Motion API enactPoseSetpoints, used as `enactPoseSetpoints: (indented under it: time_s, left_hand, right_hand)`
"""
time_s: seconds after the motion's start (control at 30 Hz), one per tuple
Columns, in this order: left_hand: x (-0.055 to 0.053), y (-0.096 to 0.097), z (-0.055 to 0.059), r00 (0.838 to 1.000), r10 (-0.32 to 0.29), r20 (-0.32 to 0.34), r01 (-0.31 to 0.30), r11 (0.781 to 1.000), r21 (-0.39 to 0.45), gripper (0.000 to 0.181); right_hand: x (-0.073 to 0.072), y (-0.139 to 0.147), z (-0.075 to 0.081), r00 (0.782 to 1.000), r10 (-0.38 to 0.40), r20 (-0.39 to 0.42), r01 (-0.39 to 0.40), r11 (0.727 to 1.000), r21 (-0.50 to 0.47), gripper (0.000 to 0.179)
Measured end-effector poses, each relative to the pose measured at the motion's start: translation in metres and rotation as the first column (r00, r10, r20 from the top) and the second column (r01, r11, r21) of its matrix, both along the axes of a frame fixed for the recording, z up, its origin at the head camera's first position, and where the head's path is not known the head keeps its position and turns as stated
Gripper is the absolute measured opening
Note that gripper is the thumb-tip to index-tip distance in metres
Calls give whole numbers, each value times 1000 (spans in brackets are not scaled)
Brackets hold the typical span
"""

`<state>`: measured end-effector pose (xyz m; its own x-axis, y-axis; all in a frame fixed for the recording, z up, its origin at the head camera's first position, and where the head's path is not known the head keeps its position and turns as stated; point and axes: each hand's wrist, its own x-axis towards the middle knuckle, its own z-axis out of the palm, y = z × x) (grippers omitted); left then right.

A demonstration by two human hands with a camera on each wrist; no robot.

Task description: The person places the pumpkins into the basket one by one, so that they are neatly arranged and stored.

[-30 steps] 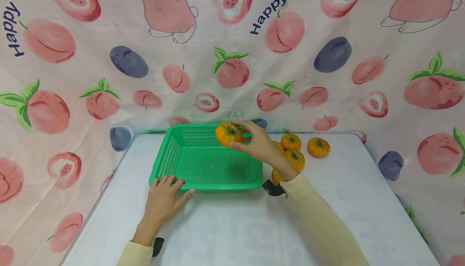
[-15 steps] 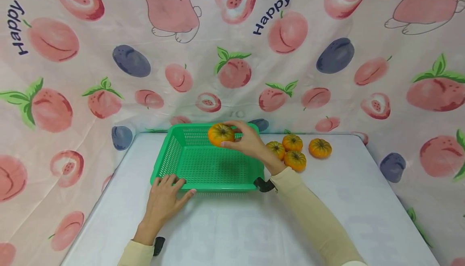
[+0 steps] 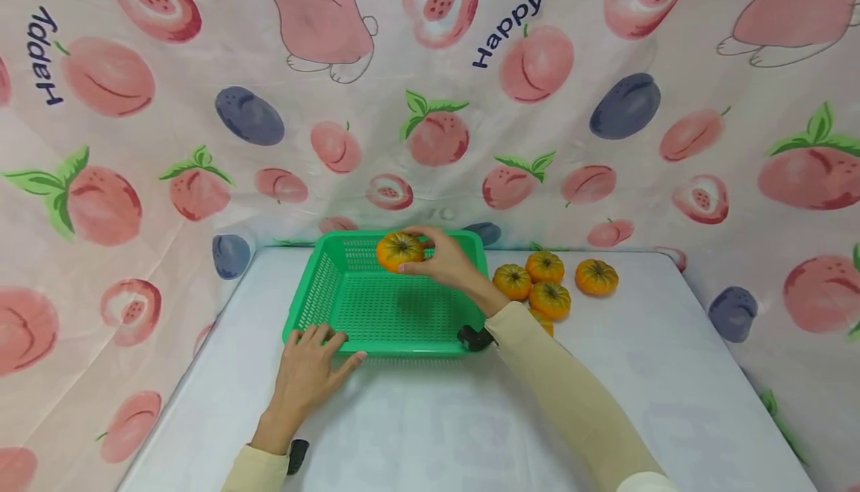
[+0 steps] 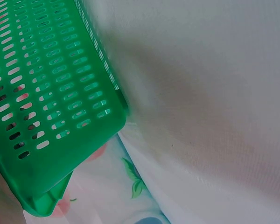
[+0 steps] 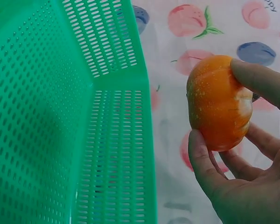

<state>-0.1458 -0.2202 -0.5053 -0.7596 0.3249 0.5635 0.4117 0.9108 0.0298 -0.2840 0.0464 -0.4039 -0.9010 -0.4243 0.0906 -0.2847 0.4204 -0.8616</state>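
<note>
In the head view, my right hand (image 3: pixel 440 257) holds a small ribbed orange pumpkin (image 3: pixel 399 251) with a greenish top over the back of the green plastic basket (image 3: pixel 386 348). The right wrist view shows thumb and fingers gripping that pumpkin (image 5: pixel 219 102) by its sides, apart from the basket rim (image 5: pixel 147 140). My left hand (image 3: pixel 302 376) grips the basket's front left corner, fingers bent over the rim and thumb outside. Its fingertips are hidden. In the left wrist view, the basket's perforated side (image 4: pixel 56 93) fills the left part, with only a sliver of hand at the edge.
Several more small pumpkins (image 3: pixel 549 299) sit on the white table right of the basket, one partly hidden by my right forearm. Another pumpkin (image 3: pixel 596 277) stands apart farther right. A fruit-printed cloth (image 3: pixel 440 141) hangs behind and at both sides of the table.
My right hand has carried the pumpkin leftward over the basket, its forearm uncovering more of the pumpkins on the table. My left hand stays on the rim.
</note>
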Motion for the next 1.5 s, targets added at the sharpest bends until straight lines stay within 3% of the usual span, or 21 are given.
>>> enactPoseSetpoints:
  time_s: [0.67,0.87,1.5]
  left_hand:
    - [0,1,-2,1000,7,0,-7,1000,-2,41]
    - [-1,1,-2,1000,10,2,-10,1000,-3,41]
    - [0,1,-1,1000,19,4,-19,1000,1,41]
  right_hand:
    - [-23,-37,-19,1000,19,15,-20,993,115,67]
    - [-26,-48,-26,997,12,71,-20,994,105,69]
    - [-36,-78,-41,991,-18,133,1,992,123,65]
